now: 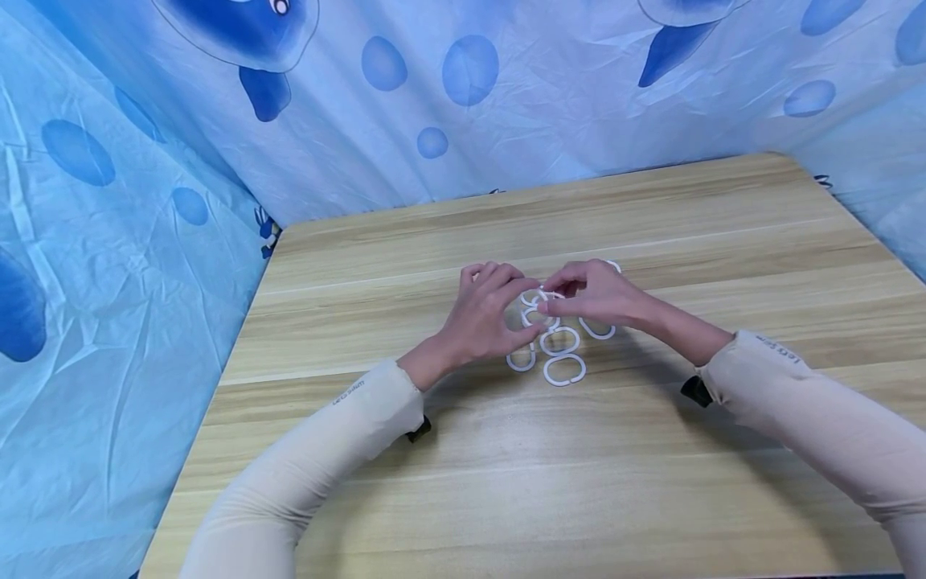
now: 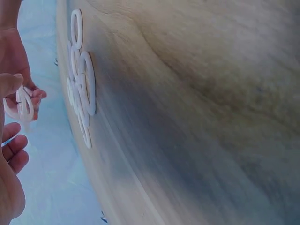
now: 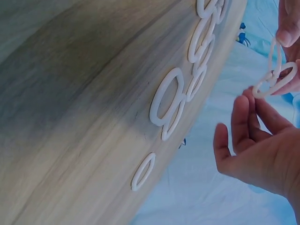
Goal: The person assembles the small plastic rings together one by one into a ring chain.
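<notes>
Over the middle of the table, my left hand (image 1: 477,322) and right hand (image 1: 608,296) meet, fingertips close together. Between them are two white oval open-sided plastic links, hooked through each other in the right wrist view. The left thumb and fingers pinch the upper link (image 3: 270,58). The lower link (image 3: 277,88) touches the right hand's fingertips; in the head view the right thumb and forefinger close on it. Several more white links lie flat under the hands, among them the nearest link (image 1: 559,384) and one link (image 1: 521,370) by the left thumb. Fingers partly cover the farther ones.
The links lie on a light wood-grain table (image 1: 506,490). A blue curtain (image 1: 318,145) with whale and bubble prints hangs behind the table and along its sides. Small black pieces (image 1: 696,392) show under both pale sleeves at the wrists.
</notes>
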### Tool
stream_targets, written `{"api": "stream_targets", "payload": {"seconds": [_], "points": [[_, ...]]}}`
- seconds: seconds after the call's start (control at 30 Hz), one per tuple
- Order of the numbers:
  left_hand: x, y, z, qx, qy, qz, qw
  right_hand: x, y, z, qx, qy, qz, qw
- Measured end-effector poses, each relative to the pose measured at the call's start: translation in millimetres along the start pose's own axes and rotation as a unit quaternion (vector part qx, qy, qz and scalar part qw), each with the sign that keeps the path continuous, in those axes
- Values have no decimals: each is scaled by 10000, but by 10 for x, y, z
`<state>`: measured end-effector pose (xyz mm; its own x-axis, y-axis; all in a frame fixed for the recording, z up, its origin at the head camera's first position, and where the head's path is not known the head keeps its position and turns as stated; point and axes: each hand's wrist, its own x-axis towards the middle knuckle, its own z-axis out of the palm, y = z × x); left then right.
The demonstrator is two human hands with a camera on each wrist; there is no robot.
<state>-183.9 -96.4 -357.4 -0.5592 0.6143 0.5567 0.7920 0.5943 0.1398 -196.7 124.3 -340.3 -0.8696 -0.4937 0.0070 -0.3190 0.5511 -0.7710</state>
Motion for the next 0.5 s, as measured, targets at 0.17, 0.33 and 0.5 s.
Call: {"api": "stream_targets", "payload": {"seconds": [0.17,0.33,0.5], "points": [[-6,-12,-15,-49,111,-53,9999,-4,15,22,-284,490,-518,9971],[-24,-32,-28,-41,81,-286,9995,0,36,46,-397,780,-871,9924],[-50,-30,-51,-182,-16,-731,9972,3,28,55,-433,938,-1100,9885]]}}
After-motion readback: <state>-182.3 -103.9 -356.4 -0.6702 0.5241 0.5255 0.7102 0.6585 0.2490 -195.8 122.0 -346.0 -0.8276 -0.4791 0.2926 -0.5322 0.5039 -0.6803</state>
